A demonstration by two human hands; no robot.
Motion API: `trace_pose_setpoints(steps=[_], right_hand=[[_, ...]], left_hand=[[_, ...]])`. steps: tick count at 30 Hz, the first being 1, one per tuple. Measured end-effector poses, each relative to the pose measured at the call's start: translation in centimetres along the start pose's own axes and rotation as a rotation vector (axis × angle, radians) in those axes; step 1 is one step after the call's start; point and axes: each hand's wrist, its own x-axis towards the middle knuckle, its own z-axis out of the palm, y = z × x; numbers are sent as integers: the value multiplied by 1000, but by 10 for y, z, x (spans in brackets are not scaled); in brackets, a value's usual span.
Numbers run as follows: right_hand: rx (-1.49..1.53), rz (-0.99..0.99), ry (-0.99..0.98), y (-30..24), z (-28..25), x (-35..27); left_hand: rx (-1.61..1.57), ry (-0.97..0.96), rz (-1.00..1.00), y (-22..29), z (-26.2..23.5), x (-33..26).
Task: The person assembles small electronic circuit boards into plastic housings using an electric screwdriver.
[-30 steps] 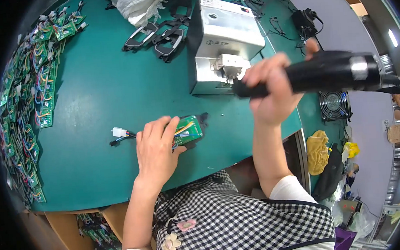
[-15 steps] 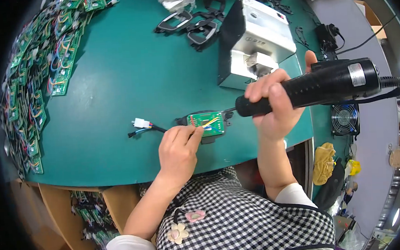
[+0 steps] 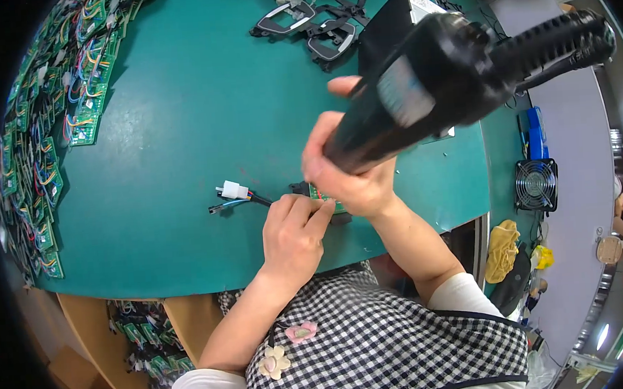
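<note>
My right hand (image 3: pixel 356 174) is wrapped round a black electric screwdriver (image 3: pixel 399 103), which is tilted over the work. Its tip is hidden behind the hand. Below it, a green circuit board (image 3: pixel 316 193) in a black housing (image 3: pixel 300 188) lies on the table, mostly covered by my hands. My left hand (image 3: pixel 293 238) is closed, its thumb and fingers pressed together on the board's near left side. From under that hand a cable runs left to a white plug connector (image 3: pixel 235 190) and a smaller black one.
Many wired circuit boards (image 3: pixel 92 101) are heaped along the left edge of the green table (image 3: pixel 179 131). Black frames (image 3: pixel 283 18) lie at the back, beside a boxy machine (image 3: pixel 380 37) partly behind the screwdriver. A fan (image 3: pixel 537 186) stands at the right. Below the table is a cardboard box (image 3: pixel 191 323) of boards.
My right hand has swung the screwdriver left and toward me, from nearly level at the board's right side to steeply tilted above it. My left hand has stayed on the board.
</note>
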Motion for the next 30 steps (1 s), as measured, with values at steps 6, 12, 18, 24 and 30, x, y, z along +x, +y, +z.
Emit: trace_pose_setpoints(steps=[6, 12, 18, 24, 30], right_hand=[[-138, -18, -176, -7, -14, 0], [-48, -622, 344, -77, -84, 35], [-229, -382, 245, -66, -93, 43], [67, -355, 256, -58, -72, -12], [14, -280, 112, -33, -20, -44]], left_hand=[[38, -32, -42, 1, 3, 3], [46, -124, -30, 13, -19, 19], [204, -215, 30, -5, -28, 20], [22, -212, 3, -28, -16, 36], [-28, -199, -6, -33, -10, 36]])
